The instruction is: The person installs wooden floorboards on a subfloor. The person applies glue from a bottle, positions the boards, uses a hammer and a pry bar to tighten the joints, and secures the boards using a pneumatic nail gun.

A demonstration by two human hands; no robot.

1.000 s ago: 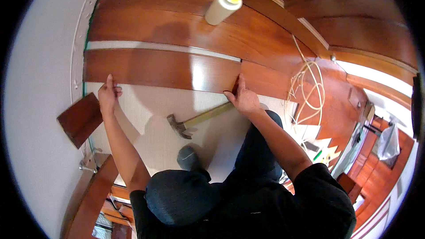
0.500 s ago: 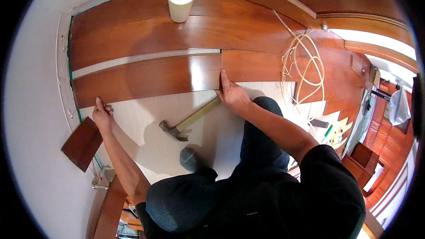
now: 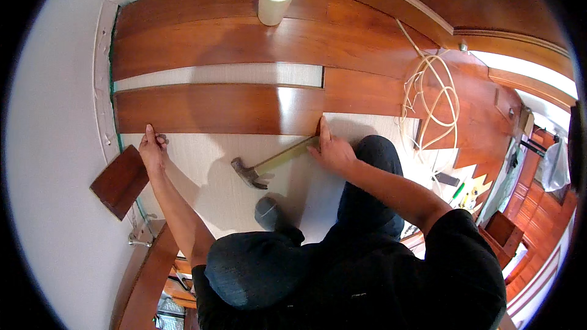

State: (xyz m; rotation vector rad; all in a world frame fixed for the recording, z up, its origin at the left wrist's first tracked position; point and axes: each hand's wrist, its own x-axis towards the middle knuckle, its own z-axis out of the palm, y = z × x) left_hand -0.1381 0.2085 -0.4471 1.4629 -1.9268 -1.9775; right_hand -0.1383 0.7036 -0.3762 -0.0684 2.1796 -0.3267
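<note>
A long reddish-brown floorboard (image 3: 214,110) lies loose on the pale underlay. A strip of underlay shows between it and the laid boards (image 3: 220,43) beyond. My left hand (image 3: 153,148) has its fingers at the near edge of the floorboard, close to its left end. At the near right corner, my right hand (image 3: 335,151) grips the board's end, its index finger stretched along it. Below the board a claw hammer (image 3: 247,173) rests on the underlay, the end of its handle by my right hand.
A pale bottle (image 3: 277,1) stands on the laid boards at the back. Coiled cream cable (image 3: 451,95) lies to the right. A short board offcut (image 3: 120,181) sits beside the white wall (image 3: 55,116) at left. Tools, among them a green-handled one (image 3: 458,190), lie at far right.
The floorboard has come toward me, away from the laid boards, and the strip of underlay behind it is wider, mostly at the right end. Both hands moved with it. The view has shifted slightly.
</note>
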